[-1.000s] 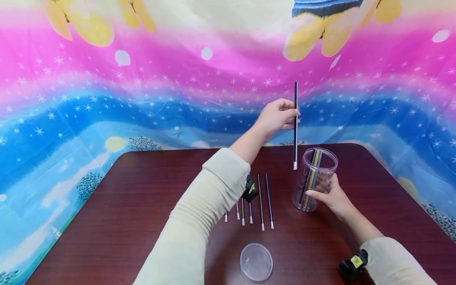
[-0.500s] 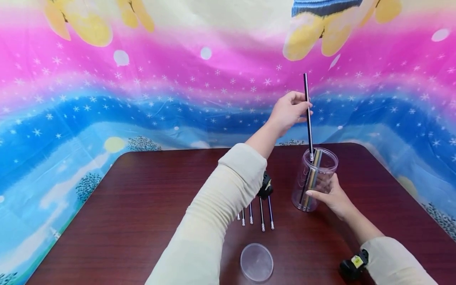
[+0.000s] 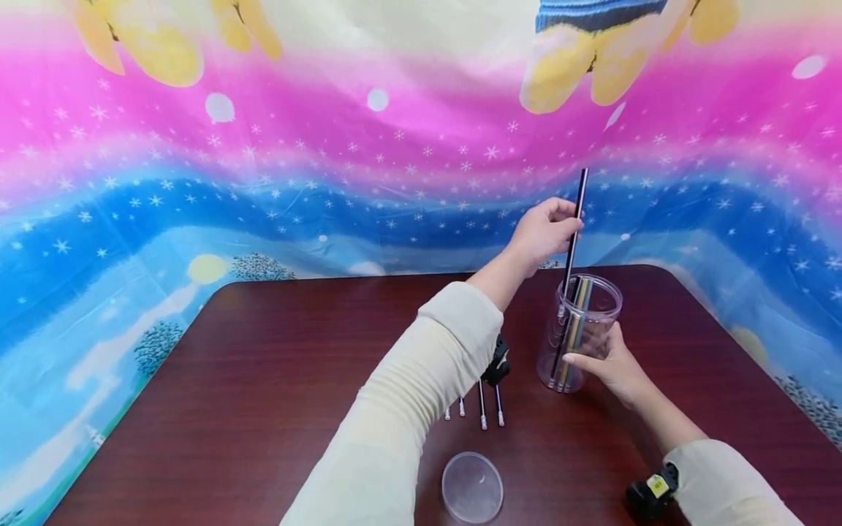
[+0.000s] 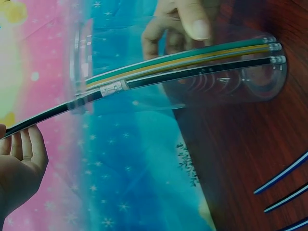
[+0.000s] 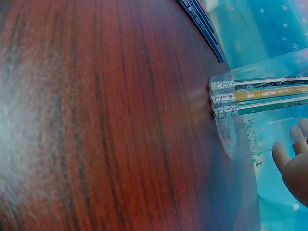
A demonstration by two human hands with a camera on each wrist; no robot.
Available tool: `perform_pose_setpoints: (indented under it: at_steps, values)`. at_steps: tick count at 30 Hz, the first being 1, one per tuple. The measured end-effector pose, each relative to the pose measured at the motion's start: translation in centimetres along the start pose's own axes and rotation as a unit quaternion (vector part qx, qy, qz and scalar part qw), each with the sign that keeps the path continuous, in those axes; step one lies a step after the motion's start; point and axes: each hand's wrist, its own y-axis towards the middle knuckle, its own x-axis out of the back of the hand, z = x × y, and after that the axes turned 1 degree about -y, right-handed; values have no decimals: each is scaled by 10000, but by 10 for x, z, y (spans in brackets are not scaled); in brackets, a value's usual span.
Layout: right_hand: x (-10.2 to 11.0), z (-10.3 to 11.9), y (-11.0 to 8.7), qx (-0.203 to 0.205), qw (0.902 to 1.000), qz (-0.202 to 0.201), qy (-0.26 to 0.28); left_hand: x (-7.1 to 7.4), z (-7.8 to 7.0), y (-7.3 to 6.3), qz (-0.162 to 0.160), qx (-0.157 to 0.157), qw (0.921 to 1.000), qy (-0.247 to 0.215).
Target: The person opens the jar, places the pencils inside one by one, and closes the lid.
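Observation:
My left hand (image 3: 542, 232) pinches a black pencil (image 3: 582, 191) near its upper part, above a clear plastic jar (image 3: 619, 301). The pencil slants, its eraser end just inside the jar's mouth. My right hand (image 3: 615, 367) grips the jar's side low down, thumb in front. Inside, a green pencil (image 4: 207, 51), a yellow pencil (image 5: 269, 93) and another black pencil (image 4: 192, 74) lean together with their eraser ends at the bottom. In the left wrist view, the held pencil's white-and-silver end (image 4: 113, 88) overlaps the black pencil within.
Several dark pencils (image 3: 483, 409) lie side by side on the brown table (image 3: 296, 380), partly hidden by my left sleeve (image 3: 421, 387). A round clear lid (image 3: 472, 487) lies nearer the front edge. A patterned cloth (image 3: 395, 161) hangs behind the table.
My left hand has carried the black pencil right, from beside the jar to over it, then lowered its eraser end into the mouth. The right hand and jar have stayed in place.

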Motion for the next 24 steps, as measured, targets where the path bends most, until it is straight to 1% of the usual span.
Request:
perform_pose_setpoints:
  at_steps: [3,6,13,16,20,23,24]
  values:
    - [1,-2,0,-69,9999,22,-112,-1,7,-1,79,85,9999,109]
    - [2,-3,0,-50,9999,21,-94,-3,13,-1,160,140,9994,263]
    - [0,-2,0,-5,10000,25,-42,-5,27,-2,331,160,9956,861]
    - [-1,-1,-1,3,10000,31,11,-6,32,-4,365,92,9937,1052]
    - [-2,0,-1,171,9994,22,301,-7,38,-4,365,-97,9906,1312]
    - [-1,-1,0,303,9984,40,473,-9,41,-4,344,-173,9878,1508]
    - [-1,-1,0,307,9985,43,457,-9,42,-4,353,-169,9874,1534]
